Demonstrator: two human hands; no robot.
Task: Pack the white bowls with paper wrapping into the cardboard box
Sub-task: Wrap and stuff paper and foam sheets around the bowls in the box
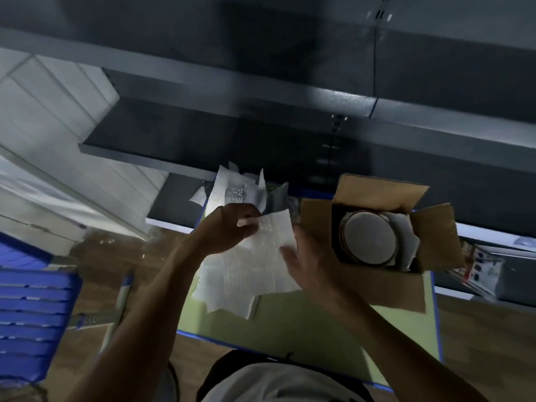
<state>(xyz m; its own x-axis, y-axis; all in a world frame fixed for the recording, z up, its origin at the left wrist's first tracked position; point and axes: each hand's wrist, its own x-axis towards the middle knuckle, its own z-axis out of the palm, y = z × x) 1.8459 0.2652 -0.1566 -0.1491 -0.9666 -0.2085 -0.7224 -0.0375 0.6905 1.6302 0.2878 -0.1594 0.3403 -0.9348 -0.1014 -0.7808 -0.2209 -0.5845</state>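
Dim, bluish picture, motion-blurred throughout, edges bent by the wide lens; light perhaps from upper left.

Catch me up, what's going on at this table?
A person is mid-packing. The left hand pinches the top paper sheet above the paper stack on the green table. The right hand meets that sheet's right edge, grip too blurred to call. The cardboard box beside it stands open, with a white bowl and paper already inside.

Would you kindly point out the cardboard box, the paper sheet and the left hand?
cardboard box (316,219): head view, left flap.
paper sheet (274,232): head view, upper part.
left hand (226,230): head view, back of hand.
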